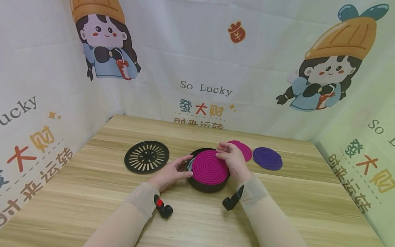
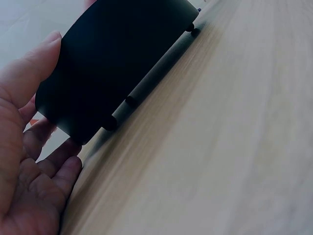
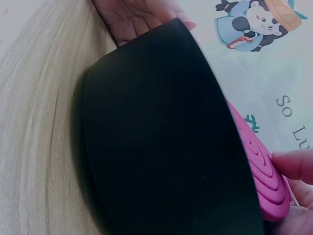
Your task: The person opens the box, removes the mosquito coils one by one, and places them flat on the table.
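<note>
A pink mosquito coil (image 1: 210, 167) lies tilted over the mouth of a round black tin (image 1: 207, 187). My right hand (image 1: 235, 161) pinches the coil's right edge; in the right wrist view the thumb rests on the ridges of the pink coil (image 3: 261, 169). From the left, my left hand (image 1: 171, 173) holds the tin, its thumb and fingers spread around the side. The left wrist view shows the tin's dark wall (image 2: 117, 54) with small feet under it. The tin's inside is mostly hidden by the coil.
A black slotted lid (image 1: 128, 161) lies flat to the left of the tin. Behind my right hand is another pink coil (image 1: 245, 151), partly covered, with a purple coil (image 1: 267, 158) to its right. Printed cloth hangs around the wooden table (image 1: 197, 219).
</note>
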The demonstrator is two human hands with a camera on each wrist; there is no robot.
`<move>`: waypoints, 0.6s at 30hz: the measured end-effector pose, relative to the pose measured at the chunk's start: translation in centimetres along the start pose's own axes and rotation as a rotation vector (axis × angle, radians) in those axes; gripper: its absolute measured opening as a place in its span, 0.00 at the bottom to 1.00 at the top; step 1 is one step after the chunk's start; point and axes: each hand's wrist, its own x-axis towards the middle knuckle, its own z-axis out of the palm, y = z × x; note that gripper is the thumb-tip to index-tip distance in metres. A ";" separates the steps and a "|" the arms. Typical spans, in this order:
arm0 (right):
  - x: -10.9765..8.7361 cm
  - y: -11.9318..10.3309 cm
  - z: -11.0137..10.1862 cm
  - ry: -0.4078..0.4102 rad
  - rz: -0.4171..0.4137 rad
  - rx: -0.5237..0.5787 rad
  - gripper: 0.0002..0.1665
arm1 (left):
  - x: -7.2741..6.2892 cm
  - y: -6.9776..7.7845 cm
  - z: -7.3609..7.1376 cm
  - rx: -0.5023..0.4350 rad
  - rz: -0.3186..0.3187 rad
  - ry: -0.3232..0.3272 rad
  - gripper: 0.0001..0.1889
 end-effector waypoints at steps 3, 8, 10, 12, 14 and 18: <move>0.0 0.0 0.0 -0.003 0.040 0.010 0.29 | 0.0 0.0 0.0 0.000 -0.004 0.001 0.38; -0.1 -0.1 -0.1 -0.020 0.104 0.014 0.26 | -0.1 0.0 0.0 0.007 -0.005 0.001 0.38; -0.2 -0.2 -0.1 -0.027 0.119 0.011 0.26 | -0.1 0.0 0.0 0.008 -0.003 0.001 0.38; -0.2 -0.3 0.0 -0.032 0.125 0.011 0.25 | -0.1 -0.1 0.0 0.011 -0.002 -0.001 0.38; -0.2 -0.2 0.0 -0.038 0.128 0.015 0.24 | -0.1 -0.1 0.0 0.012 0.000 -0.002 0.38; -0.2 -0.2 -0.1 -0.063 0.120 0.027 0.24 | -0.1 -0.2 0.0 0.013 0.005 -0.005 0.39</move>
